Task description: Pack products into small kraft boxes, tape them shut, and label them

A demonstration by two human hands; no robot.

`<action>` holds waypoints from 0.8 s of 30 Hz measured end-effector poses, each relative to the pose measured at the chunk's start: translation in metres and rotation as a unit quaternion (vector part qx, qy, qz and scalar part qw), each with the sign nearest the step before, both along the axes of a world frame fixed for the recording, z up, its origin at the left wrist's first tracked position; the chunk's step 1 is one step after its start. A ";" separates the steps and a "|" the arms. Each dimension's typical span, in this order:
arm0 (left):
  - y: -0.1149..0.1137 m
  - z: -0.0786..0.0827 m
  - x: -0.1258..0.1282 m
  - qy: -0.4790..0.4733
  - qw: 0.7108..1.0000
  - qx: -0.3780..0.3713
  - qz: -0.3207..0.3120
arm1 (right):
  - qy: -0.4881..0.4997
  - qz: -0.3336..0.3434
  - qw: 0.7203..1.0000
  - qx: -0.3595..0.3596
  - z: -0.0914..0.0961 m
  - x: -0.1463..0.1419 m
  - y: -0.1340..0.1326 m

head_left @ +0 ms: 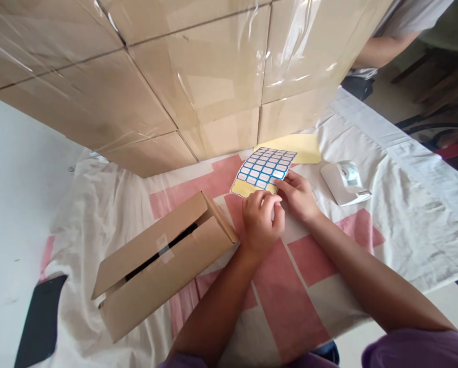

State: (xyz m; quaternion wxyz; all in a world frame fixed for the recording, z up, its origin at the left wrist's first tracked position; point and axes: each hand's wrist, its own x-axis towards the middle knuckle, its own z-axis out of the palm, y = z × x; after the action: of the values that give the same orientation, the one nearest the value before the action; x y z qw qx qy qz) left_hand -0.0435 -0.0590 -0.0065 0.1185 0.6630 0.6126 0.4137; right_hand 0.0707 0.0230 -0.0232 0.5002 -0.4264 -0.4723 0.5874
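Note:
A sheet of blue-bordered white sticker labels is held up over the cloth, slightly curved. Its bottom strip is bare yellow backing. My right hand pinches the sheet's lower right edge between thumb and fingers. Just below the sheet is my left hand, its fingers curled and thumb close to the index finger. Something small and pale shows between them, too small to make out. Left of my hands lies a brown cardboard box, its top flaps bridged by a piece of clear tape, with a dark gap between them.
Stacked cardboard boxes wrapped in clear film rise at the back. A yellow sheet lies by their base. A white device sits on the right of the patterned cloth. A black phone-like object is lower left. Another person's arm shows upper right.

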 end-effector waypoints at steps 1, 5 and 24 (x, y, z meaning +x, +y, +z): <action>0.001 -0.002 0.000 -0.006 0.999 0.000 0.044 | -0.004 0.004 1.000 0.017 0.000 0.000 -0.001; 0.007 -0.008 -0.001 0.009 0.987 -0.032 0.158 | 0.005 -0.005 0.999 0.045 0.004 -0.001 -0.007; 0.006 -0.005 -0.002 0.063 0.994 -0.069 0.050 | -0.039 0.029 0.996 0.071 0.005 0.003 -0.016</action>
State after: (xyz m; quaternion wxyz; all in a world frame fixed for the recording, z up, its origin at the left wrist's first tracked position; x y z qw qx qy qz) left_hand -0.0460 -0.0533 -0.0112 0.1046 0.6462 0.6785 0.3332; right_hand 0.0737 0.0071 -0.0181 0.4935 -0.3981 -0.5443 0.5494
